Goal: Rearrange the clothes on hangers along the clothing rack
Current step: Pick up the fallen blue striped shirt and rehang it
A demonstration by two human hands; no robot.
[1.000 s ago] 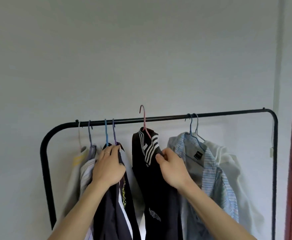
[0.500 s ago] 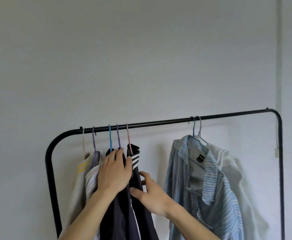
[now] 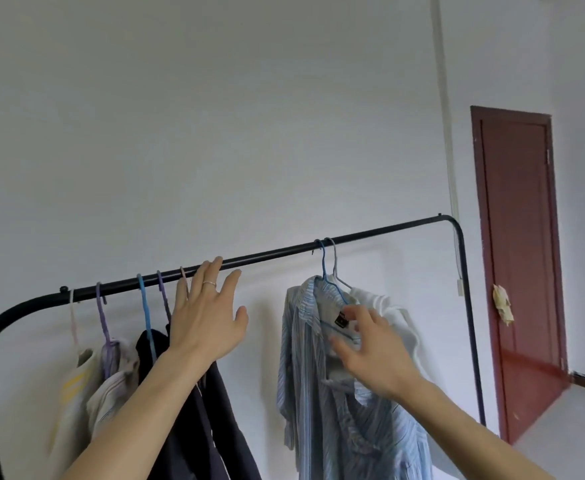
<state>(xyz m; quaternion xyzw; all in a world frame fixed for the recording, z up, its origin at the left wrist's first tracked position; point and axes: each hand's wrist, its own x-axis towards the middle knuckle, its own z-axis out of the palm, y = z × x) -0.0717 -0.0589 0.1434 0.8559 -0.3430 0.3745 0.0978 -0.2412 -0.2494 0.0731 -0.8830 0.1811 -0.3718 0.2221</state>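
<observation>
The clothes are hung in two groups along the black clothing rack (image 3: 284,251), whose top rail slopes up to the right in the view. At the left end a cream garment with yellow stripes (image 3: 72,386), a pale striped shirt (image 3: 111,389) and dark garments (image 3: 215,410) are packed close together, carried by a whitish hanger (image 3: 72,317), a purple hanger (image 3: 102,313), a blue hanger (image 3: 144,313), a second purple hanger (image 3: 163,296) and a pink hanger (image 3: 182,271). Well apart from these, past a bare stretch of rail, a blue striped shirt (image 3: 301,375) is hung on a blue wire hanger (image 3: 324,268), with a white garment (image 3: 400,323) on a grey hanger (image 3: 335,265) just behind it. The left hand (image 3: 208,323) is raised in front of the dark garments with its back turned to the camera; its fingers are held straight and spread apart, with the fingertips (image 3: 217,260) up at the rail beside the pink hanger, though contact with the rail cannot be confirmed. A thin ring (image 3: 209,283) is worn on one finger. The right hand (image 3: 370,355) is stretched to the open collar of the blue striped shirt, fingers apart and loosely bent, nothing being gripped; whether the cloth is touched cannot be told. A small black label (image 3: 340,317) is seen inside the collar, just above the right fingers, but its pale writing is too small to be read. A white wall (image 3: 249,116) is seen behind the rack, and a dark red door (image 3: 519,254) stands to the right, with a crumpled pale scrap (image 3: 502,308) at its edge.
</observation>
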